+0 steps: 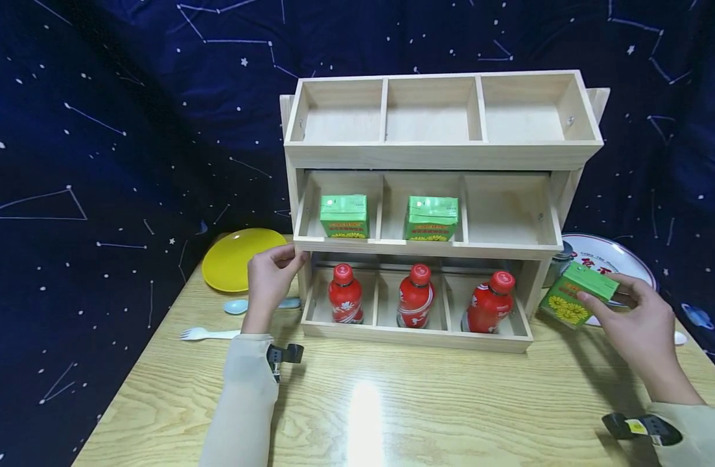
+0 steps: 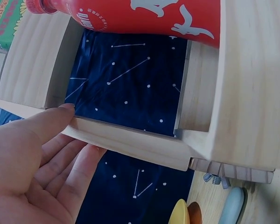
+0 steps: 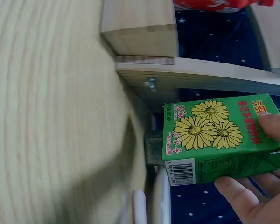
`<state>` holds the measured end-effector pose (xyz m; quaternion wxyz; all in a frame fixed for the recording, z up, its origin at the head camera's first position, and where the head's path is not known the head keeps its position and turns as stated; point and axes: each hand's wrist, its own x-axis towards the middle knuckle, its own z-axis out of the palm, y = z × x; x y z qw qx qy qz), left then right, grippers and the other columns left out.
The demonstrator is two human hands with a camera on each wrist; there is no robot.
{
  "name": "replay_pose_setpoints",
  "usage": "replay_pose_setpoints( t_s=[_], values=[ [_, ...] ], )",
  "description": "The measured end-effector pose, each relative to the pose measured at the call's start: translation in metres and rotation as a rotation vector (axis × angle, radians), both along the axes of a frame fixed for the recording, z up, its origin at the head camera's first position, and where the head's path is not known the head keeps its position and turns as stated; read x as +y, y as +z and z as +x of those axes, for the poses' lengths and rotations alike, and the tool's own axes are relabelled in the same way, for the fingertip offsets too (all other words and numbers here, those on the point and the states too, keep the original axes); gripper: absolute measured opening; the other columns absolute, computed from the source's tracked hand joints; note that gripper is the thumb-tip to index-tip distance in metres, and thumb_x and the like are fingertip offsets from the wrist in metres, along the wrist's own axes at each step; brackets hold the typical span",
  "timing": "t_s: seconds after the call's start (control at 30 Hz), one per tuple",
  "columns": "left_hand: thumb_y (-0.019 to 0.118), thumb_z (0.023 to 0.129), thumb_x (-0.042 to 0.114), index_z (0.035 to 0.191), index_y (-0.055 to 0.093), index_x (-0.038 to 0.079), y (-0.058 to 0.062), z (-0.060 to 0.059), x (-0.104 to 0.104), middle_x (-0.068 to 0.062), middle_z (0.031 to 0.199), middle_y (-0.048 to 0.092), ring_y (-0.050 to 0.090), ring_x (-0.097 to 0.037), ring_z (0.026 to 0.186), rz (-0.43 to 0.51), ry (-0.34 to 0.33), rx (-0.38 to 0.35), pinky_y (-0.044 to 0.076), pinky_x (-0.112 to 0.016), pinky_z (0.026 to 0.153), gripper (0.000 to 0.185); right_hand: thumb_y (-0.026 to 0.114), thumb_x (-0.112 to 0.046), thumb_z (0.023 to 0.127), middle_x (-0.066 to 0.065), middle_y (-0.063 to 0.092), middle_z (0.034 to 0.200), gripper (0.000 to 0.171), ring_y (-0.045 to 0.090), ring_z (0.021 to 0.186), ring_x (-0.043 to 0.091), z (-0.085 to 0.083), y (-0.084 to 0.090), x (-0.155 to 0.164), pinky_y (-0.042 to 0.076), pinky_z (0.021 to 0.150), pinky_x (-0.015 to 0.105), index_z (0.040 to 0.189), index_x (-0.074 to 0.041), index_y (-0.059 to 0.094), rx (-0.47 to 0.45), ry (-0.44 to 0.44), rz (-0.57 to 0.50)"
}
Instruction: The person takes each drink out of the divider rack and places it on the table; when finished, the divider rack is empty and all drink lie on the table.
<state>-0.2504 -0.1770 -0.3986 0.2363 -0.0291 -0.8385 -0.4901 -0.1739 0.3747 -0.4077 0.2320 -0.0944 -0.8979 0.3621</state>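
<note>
A green drink carton (image 1: 577, 293) with yellow flowers is held in my right hand (image 1: 645, 327), to the right of the wooden shelf (image 1: 439, 157). In the right wrist view, thumb and fingers grip one end of the carton (image 3: 210, 135). My left hand (image 1: 268, 280) pinches the shelf's left side post (image 2: 126, 140) between thumb and fingers. Two more green cartons stand in the middle tier, one in the left compartment (image 1: 344, 216) and another in the centre (image 1: 432, 218). The bottom tier holds three red bottles (image 1: 415, 297), one per compartment.
Left of the shelf lie a yellow plate (image 1: 240, 259), a blue spoon (image 1: 236, 307) and a white fork (image 1: 202, 333). Behind the carried carton are a white plate (image 1: 625, 256) and a partly hidden jar (image 1: 558, 263). A dark starry cloth (image 1: 129, 162) hangs behind the table.
</note>
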Motion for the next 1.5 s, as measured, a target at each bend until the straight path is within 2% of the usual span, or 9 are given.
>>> replay_pose_setpoints(
  t_s=[0.1, 0.2, 0.5, 0.67, 0.83, 0.97, 1.07, 1.33, 1.5],
  values=[
    [0.079, 0.086, 0.022, 0.109, 0.076, 0.005, -0.001, 0.000, -0.001, -0.010, 0.094, 0.075, 0.072, -0.021, 0.083, 0.001, 0.001, 0.001, 0.059, -0.035, 0.076, 0.029, 0.076, -0.032, 0.087, 0.005, 0.063, 0.108, 0.067, 0.040, 0.082, -0.018, -0.007, -0.004, -0.003, 0.033, 0.068, 0.008, 0.137, 0.004, 0.051, -0.039, 0.006, 0.020],
    [0.079, 0.086, 0.021, 0.109, 0.076, 0.005, -0.001, 0.001, -0.001, -0.010, 0.093, 0.075, 0.072, -0.022, 0.083, 0.008, 0.002, 0.004, 0.059, -0.036, 0.076, 0.029, 0.075, -0.032, 0.088, 0.028, 0.060, 0.119, 0.067, 0.038, 0.083, -0.017, -0.013, -0.008, -0.006, 0.033, 0.066, 0.007, 0.137, 0.005, 0.050, -0.043, 0.020, 0.036],
    [0.080, 0.085, 0.020, 0.108, 0.076, 0.005, -0.001, -0.001, -0.001, -0.009, 0.092, 0.075, 0.072, -0.020, 0.080, 0.017, -0.006, 0.014, 0.059, -0.032, 0.072, 0.028, 0.076, -0.030, 0.088, 0.033, 0.060, 0.118, 0.065, 0.042, 0.082, -0.014, -0.020, -0.023, -0.008, 0.034, 0.066, 0.007, 0.134, 0.007, 0.051, -0.051, 0.041, 0.020],
    [0.080, 0.085, 0.020, 0.107, 0.077, 0.004, 0.000, -0.002, -0.001, -0.009, 0.090, 0.075, 0.072, -0.020, 0.078, 0.029, -0.008, 0.021, 0.060, -0.033, 0.071, 0.027, 0.076, -0.027, 0.088, 0.036, 0.058, 0.120, 0.065, 0.048, 0.084, -0.007, -0.021, -0.026, -0.007, 0.037, 0.066, -0.001, 0.136, 0.009, 0.048, -0.036, 0.068, 0.028],
    [0.080, 0.085, 0.021, 0.107, 0.077, 0.005, -0.001, -0.001, -0.001, -0.009, 0.090, 0.075, 0.072, -0.019, 0.079, 0.027, -0.007, 0.018, 0.060, -0.033, 0.072, 0.028, 0.074, -0.031, 0.089, 0.034, 0.057, 0.124, 0.070, 0.055, 0.089, 0.002, -0.018, -0.021, -0.006, 0.039, 0.066, -0.001, 0.140, 0.007, 0.044, -0.073, 0.095, 0.025],
    [0.079, 0.086, 0.023, 0.109, 0.076, 0.006, -0.001, 0.000, -0.001, -0.008, 0.092, 0.075, 0.072, -0.019, 0.081, 0.020, -0.008, 0.011, 0.059, -0.032, 0.073, 0.029, 0.075, -0.034, 0.088, 0.029, 0.056, 0.128, 0.072, 0.045, 0.091, -0.012, -0.010, -0.012, -0.008, 0.036, 0.071, 0.002, 0.143, 0.001, 0.044, -0.070, 0.078, 0.007],
    [0.079, 0.086, 0.024, 0.110, 0.076, 0.006, -0.002, 0.000, 0.000, -0.008, 0.093, 0.075, 0.072, -0.020, 0.082, 0.021, -0.008, 0.006, 0.059, -0.033, 0.075, 0.030, 0.077, -0.030, 0.087, 0.021, 0.057, 0.130, 0.069, 0.042, 0.096, -0.017, -0.003, -0.003, -0.010, 0.035, 0.076, 0.001, 0.143, -0.001, 0.047, -0.025, 0.049, -0.010],
    [0.080, 0.086, 0.023, 0.110, 0.076, 0.005, -0.002, -0.001, -0.001, -0.009, 0.092, 0.075, 0.072, -0.020, 0.082, 0.027, -0.004, 0.004, 0.059, -0.032, 0.074, 0.030, 0.081, -0.018, 0.083, -0.010, 0.060, 0.128, 0.061, 0.048, 0.109, -0.012, 0.018, 0.031, -0.028, 0.037, 0.083, -0.001, 0.139, -0.012, 0.056, 0.119, 0.024, -0.073],
    [0.080, 0.085, 0.023, 0.109, 0.076, 0.005, -0.002, -0.002, 0.000, -0.009, 0.092, 0.075, 0.072, -0.020, 0.081, 0.033, -0.006, 0.008, 0.059, -0.032, 0.073, 0.030, 0.081, -0.015, 0.083, -0.011, 0.059, 0.128, 0.058, 0.051, 0.109, -0.007, 0.025, 0.050, -0.046, 0.039, 0.087, 0.001, 0.136, -0.015, 0.059, 0.159, 0.070, -0.091]
  ],
)
